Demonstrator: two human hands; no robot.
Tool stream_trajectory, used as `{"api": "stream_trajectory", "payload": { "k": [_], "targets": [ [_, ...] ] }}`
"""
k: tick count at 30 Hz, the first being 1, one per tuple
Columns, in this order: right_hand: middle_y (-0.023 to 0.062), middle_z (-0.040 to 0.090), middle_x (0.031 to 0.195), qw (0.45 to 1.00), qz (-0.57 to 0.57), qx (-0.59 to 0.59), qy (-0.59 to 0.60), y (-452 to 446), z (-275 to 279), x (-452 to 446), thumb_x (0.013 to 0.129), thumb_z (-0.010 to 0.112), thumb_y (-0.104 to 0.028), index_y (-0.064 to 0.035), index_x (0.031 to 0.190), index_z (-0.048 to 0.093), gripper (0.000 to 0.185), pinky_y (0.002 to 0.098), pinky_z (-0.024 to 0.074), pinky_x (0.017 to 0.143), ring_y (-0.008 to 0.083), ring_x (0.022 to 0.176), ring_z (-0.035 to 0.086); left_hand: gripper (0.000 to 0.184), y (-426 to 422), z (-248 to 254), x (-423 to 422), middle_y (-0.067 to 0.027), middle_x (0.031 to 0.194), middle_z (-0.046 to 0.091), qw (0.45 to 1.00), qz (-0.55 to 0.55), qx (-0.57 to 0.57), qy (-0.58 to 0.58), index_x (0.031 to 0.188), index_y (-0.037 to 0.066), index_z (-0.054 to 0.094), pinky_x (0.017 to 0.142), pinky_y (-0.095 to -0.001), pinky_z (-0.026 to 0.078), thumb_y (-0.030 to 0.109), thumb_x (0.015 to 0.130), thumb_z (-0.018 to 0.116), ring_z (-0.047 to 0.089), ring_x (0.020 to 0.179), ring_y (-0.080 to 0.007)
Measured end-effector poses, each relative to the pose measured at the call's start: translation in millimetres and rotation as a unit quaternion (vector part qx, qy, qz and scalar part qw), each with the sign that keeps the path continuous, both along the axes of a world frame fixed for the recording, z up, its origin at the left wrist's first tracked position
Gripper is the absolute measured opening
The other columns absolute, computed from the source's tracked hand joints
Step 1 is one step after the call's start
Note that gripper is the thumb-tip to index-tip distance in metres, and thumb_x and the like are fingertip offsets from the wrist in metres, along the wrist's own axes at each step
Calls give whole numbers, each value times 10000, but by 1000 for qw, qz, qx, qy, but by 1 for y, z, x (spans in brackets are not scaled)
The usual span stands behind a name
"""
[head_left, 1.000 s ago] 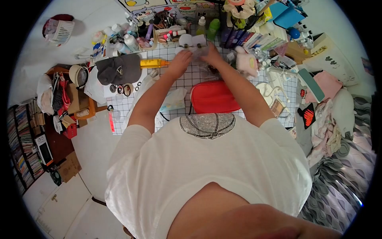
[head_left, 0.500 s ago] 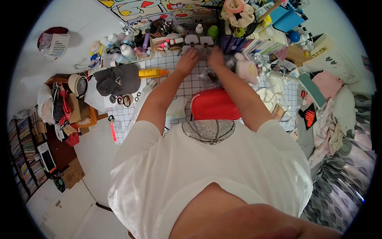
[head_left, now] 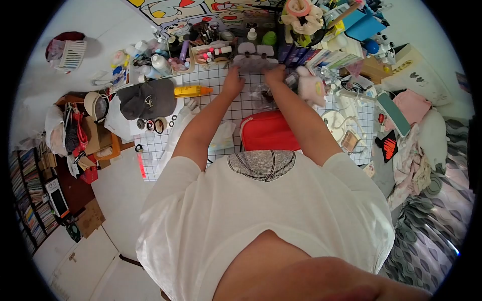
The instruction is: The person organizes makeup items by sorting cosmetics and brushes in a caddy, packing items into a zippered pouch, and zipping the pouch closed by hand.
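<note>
At the back of the table, my left hand point(head_left: 233, 82) and my right hand point(head_left: 273, 75) touch the two near corners of a pale translucent container point(head_left: 255, 63) with two light flaps along its far side. My left hand's fingers look closed at its left corner, and my right hand's fingers close on its right corner. A clear plastic bag point(head_left: 262, 98) with dark things in it lies just nearer to me, between my forearms. Closer still is a red pouch point(head_left: 268, 131). A pump bottle point(head_left: 251, 35) and a green object point(head_left: 269, 38) stand behind the container.
On the left are a grey cap point(head_left: 148, 100), a yellow bottle point(head_left: 190, 91) and hair ties. Cosmetics crowd the back left. Books point(head_left: 321, 54), a pink plush toy point(head_left: 311, 86), a white cable and a green-topped case point(head_left: 393, 113) are on the right.
The pale container's two flaps have come apart, and its near part now shows more fully. My hands have shifted to its near corners, and my left hand has drawn slightly nearer to me.
</note>
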State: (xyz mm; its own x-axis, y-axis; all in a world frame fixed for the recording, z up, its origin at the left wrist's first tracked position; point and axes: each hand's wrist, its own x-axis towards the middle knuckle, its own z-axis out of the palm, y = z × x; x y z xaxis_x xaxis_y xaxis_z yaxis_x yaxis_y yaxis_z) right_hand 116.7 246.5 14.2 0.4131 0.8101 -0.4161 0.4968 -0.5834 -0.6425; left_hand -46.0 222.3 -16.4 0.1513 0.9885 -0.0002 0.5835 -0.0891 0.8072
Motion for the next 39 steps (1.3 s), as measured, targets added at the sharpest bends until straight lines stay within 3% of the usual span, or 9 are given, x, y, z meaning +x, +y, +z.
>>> {"api": "stream_trajectory", "payload": {
  "k": [3,12,16,19,22,27,33,36,39],
  "targets": [
    [263,384,1209,999,-15,-2,48,7,-14,2,677,717,-212,98,1228,196,820,373,391,914,361,1093,437,474,4,-9,11,-225,1183,392,999,-5,1,-41,1155,-13,413,847,-394,411,39,708,563,458,1030,-368],
    [177,535,989,997,25,61,49,12,-21,3,701,678,-290,-2,1031,501,472,418,448,750,316,897,539,488,10,0,7,-222,1113,450,999,24,-34,-20,1157,-41,411,861,-386,393,58,706,571,460,1027,-357],
    [195,542,1002,999,35,29,31,18,-25,0,688,676,-269,16,1028,508,474,412,452,764,332,916,544,483,8,2,4,-228,1098,460,999,23,-30,-28,1156,-45,417,856,-384,392,79,714,570,461,1022,-354],
    [211,542,1034,998,34,34,29,17,-26,2,678,674,-252,28,1034,517,479,410,451,784,350,946,541,470,8,7,5,-192,1167,457,997,30,-64,21,1188,-25,408,813,-353,441,55,754,571,517,998,-295],
    [230,531,1074,999,29,26,35,16,-25,4,674,671,-233,40,1061,512,500,409,446,806,358,980,532,457,8,-1,3,-221,1063,487,998,41,-42,-34,1141,-48,437,787,-371,428,70,718,562,528,901,-319],
    [248,511,1110,999,26,28,33,10,-13,3,672,668,-218,54,1093,496,529,403,440,825,361,1007,522,462,7,-1,2,-217,1059,494,998,37,-45,-32,1154,-46,431,763,-363,440,68,725,559,548,861,-299],
    [218,561,1039,998,36,6,43,20,-34,6,707,668,-286,70,1081,518,537,364,451,791,308,953,558,469,3,9,2,-219,1083,490,997,47,-49,-21,1162,-41,427,770,-352,443,74,729,565,555,868,-291],
    [225,477,1170,992,28,-62,107,22,-28,9,677,667,-228,43,1198,402,644,396,442,845,352,1035,506,488,2,12,1,-201,1162,460,996,49,-75,-11,1204,-13,403,796,-347,436,68,747,557,552,907,-281],
    [195,451,1214,998,21,-43,31,17,-23,1,692,651,-221,8,1253,349,676,388,429,873,330,1079,477,546,3,13,-1,-195,1237,419,999,23,-42,-9,1258,20,364,842,-343,415,75,752,559,520,987,-298]
  ]
}}
